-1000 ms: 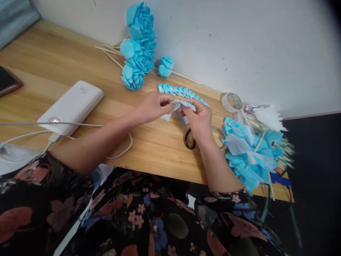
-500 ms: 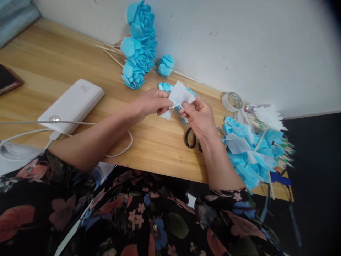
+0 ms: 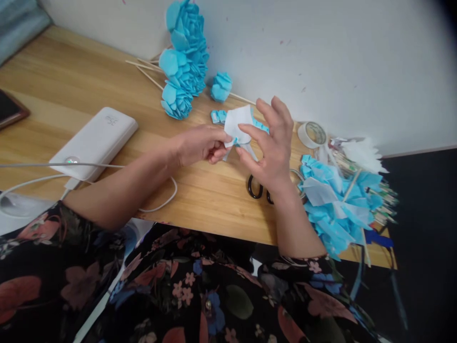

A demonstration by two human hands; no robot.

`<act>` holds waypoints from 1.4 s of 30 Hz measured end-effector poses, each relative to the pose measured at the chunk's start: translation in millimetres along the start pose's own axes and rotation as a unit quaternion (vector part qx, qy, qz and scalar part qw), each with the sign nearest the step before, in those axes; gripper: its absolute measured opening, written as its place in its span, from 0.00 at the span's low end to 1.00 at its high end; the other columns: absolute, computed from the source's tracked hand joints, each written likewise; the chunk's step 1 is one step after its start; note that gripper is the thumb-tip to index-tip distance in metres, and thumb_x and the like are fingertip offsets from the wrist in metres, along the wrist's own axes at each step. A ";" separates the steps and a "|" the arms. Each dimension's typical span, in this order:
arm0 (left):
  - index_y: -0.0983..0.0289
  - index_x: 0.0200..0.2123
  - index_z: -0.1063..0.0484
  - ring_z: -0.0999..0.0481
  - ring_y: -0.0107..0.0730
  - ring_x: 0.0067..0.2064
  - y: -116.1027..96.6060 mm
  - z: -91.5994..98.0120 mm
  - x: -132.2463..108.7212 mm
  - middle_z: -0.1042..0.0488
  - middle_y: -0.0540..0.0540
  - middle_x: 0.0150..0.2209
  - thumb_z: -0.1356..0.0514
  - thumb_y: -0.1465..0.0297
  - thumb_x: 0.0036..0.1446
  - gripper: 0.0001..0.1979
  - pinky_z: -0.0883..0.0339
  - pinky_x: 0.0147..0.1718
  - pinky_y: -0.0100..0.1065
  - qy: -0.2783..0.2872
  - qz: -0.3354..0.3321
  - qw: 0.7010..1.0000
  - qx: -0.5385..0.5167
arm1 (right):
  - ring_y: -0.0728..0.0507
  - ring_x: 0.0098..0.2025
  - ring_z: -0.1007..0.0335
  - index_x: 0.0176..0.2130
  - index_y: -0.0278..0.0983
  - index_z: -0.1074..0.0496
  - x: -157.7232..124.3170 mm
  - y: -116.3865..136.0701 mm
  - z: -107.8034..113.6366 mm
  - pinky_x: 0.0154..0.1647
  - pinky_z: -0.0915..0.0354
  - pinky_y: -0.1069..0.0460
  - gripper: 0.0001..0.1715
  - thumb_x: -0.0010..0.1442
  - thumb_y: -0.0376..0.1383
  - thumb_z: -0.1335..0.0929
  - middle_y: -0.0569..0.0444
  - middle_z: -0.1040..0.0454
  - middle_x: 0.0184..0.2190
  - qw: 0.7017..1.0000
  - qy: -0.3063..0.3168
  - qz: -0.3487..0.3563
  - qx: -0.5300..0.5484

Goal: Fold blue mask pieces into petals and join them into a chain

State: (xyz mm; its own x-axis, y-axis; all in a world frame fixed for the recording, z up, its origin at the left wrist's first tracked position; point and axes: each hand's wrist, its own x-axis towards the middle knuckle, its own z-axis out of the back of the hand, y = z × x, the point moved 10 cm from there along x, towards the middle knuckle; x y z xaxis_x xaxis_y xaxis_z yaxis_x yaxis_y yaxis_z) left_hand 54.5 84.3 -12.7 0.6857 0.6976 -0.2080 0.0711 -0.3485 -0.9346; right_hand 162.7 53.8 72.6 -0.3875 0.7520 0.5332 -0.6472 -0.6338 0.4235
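Note:
My left hand (image 3: 205, 145) pinches a white piece of crepe-like paper (image 3: 238, 121) between thumb and fingers, with a little blue showing at its lower edge. Close by on the right, my right hand (image 3: 273, 147) has its fingers spread; its index fingertip and thumb are at the paper's edge, and I cannot tell whether they touch it. Behind the paper lie small folded blue paper pieces (image 3: 218, 116), partly hidden. Black-handled scissors (image 3: 254, 187) rest on the table under my right hand, which covers part of them.
Blue paper flowers (image 3: 189, 62) on sticks lie against the wall, a smaller blue flower (image 3: 221, 86) beside them. To the right are a tape roll (image 3: 312, 135) and a heap of blue paper (image 3: 335, 205). A white power bank (image 3: 94, 140) with cable and a phone (image 3: 10, 108) lie left.
My right hand has let go of the white paper and spread its fingers, raising them. The paper now stands flatter in my left hand, which has barely moved.

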 end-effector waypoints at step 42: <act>0.64 0.28 0.28 0.22 0.28 0.29 -23.0 24.5 -2.6 0.22 0.51 0.27 0.32 0.69 0.59 0.09 0.29 0.33 0.31 -0.134 -0.139 0.976 0.103 | 0.45 0.39 0.22 0.35 0.42 0.23 -12.8 -28.2 -6.0 0.48 0.28 0.48 0.12 0.67 0.44 0.32 0.57 0.18 0.33 0.975 -0.095 -0.158 0.128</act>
State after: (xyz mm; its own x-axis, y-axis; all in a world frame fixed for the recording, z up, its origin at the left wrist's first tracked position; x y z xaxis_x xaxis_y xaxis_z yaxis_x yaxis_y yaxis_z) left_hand 33.3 105.8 2.3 0.4451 0.8953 0.0205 0.0611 -0.0075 -0.9981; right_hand 182.0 63.1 49.5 -0.0509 0.8849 0.4630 -0.5204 -0.4192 0.7440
